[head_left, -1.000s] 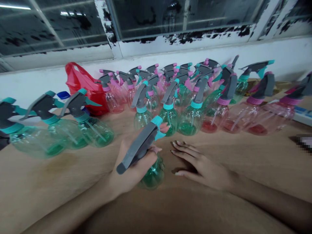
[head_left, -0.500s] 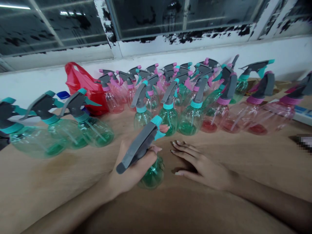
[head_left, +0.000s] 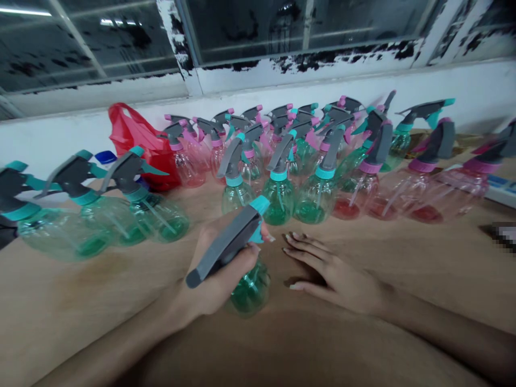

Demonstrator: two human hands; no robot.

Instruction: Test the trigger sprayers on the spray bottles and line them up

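Note:
My left hand is closed around the neck and trigger of a green spray bottle with a grey and teal spray head. The bottle is on or just above the wooden table; its nozzle points away and to the right. Part of the neck is hidden by my fingers. To the right, my right hand lies palm down on the table, fingers stretched out, holding nothing. Beyond both hands stand more green spray bottles, and beside them red-tinted ones with pink collars.
Three teal-topped bottles stand at the left. A red plastic bag sits behind them, near a blue cap. Many pink- and teal-topped bottles crowd the back by the white wall. A blurred-out object lies at the right edge.
My left hand has shifted slightly with the bottle, and its fingers have drawn in on the trigger. The spray head's rear end has moved a little left. My right hand has stayed put.

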